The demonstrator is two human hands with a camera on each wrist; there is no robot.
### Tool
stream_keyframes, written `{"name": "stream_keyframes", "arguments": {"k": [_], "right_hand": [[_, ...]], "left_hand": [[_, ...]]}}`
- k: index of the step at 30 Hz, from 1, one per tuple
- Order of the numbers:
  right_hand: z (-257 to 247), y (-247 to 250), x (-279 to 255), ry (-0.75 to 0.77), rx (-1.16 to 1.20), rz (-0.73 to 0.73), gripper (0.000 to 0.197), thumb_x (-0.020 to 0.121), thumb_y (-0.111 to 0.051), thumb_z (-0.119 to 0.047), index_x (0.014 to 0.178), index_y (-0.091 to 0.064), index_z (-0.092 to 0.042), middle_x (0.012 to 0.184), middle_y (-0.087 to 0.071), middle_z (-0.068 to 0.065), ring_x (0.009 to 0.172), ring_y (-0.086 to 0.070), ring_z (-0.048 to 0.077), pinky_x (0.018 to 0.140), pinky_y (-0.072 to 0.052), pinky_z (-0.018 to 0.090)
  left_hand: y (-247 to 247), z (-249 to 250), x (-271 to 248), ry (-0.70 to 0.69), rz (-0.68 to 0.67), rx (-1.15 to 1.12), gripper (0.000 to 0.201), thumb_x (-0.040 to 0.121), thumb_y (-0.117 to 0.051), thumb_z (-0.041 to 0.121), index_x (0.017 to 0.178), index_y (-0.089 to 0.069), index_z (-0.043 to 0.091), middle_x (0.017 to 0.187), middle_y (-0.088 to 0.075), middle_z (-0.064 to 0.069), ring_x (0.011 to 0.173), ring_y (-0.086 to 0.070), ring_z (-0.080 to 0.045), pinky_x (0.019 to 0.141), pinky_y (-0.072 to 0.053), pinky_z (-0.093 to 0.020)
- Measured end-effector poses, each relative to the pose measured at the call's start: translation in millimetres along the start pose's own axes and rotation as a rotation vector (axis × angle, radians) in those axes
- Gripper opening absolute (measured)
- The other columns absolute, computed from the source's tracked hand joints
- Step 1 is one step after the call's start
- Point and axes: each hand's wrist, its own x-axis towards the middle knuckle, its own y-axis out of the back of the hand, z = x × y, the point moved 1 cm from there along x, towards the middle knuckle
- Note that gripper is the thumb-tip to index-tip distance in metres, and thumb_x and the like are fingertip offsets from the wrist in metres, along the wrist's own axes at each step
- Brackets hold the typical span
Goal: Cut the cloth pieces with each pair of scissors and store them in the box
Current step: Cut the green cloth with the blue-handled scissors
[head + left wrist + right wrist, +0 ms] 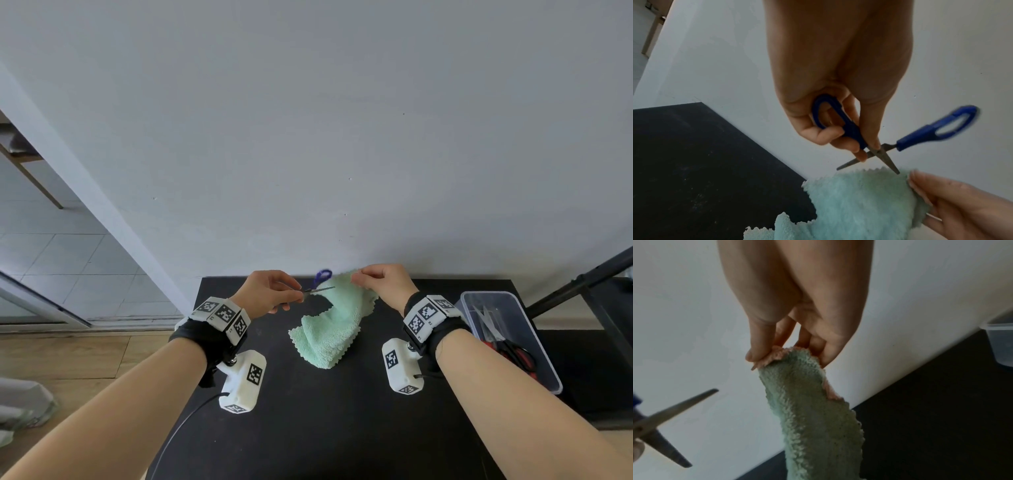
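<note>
A mint-green terry cloth (329, 325) with zigzag edges hangs from my right hand (373, 281), which pinches its top corner (777, 356) above the black table (325, 428); its lower part lies folded on the table. My left hand (274, 291) grips small blue-handled scissors (869, 142), fingers round one loop while the other loop (953, 125) sticks out free. The blades (663, 426) are spread apart, one tip at the cloth's upper edge (897, 172) just left of my right fingers.
A clear plastic box (507, 335) at the table's right edge holds red-handled scissors (513, 353) and another metal pair. A grey wall stands right behind the table. A dark stand leg (582, 281) rises at the right.
</note>
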Motion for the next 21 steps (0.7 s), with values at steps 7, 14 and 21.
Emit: {"name": "stream_keyframes", "arguments": {"k": [7, 14, 21], "right_hand": [[-29.1, -3.6, 7.9, 0.067, -0.027, -0.131, 0.02, 0.082, -0.073, -0.022, 0.094, -0.075, -0.007, 0.086, -0.072, -0.001, 0.076, -0.063, 0.0, 0.074, -0.045, 0.005], [-36.2, -16.1, 9.9, 0.066, -0.061, -0.214, 0.022, 0.08, -0.074, -0.02, 0.095, -0.075, -0.004, 0.063, -0.068, -0.014, 0.06, -0.059, -0.008, 0.066, -0.044, 0.01], [-44.3, -31.2, 1.4, 0.006, -0.184, -0.372, 0.009, 0.079, -0.075, -0.028, 0.073, -0.076, -0.023, 0.06, -0.066, -0.013, 0.06, -0.055, -0.002, 0.067, -0.045, 0.012]], "left_hand": [[-2.0, 6.7, 0.4, -0.059, -0.005, 0.055, 0.015, 0.073, -0.079, 0.01, 0.083, -0.068, 0.009, 0.073, -0.073, -0.004, 0.056, -0.06, -0.006, 0.053, -0.044, -0.017], [-0.4, 12.6, 1.9, -0.06, 0.008, 0.071, 0.019, 0.068, -0.082, 0.007, 0.079, -0.067, 0.01, 0.079, -0.075, -0.008, 0.06, -0.063, -0.003, 0.054, -0.045, -0.016], [-2.6, 16.9, 2.7, -0.089, 0.044, 0.079, 0.024, 0.062, -0.085, 0.003, 0.077, -0.068, 0.011, 0.078, -0.074, -0.009, 0.068, -0.068, -0.007, 0.061, -0.047, -0.013]]}}
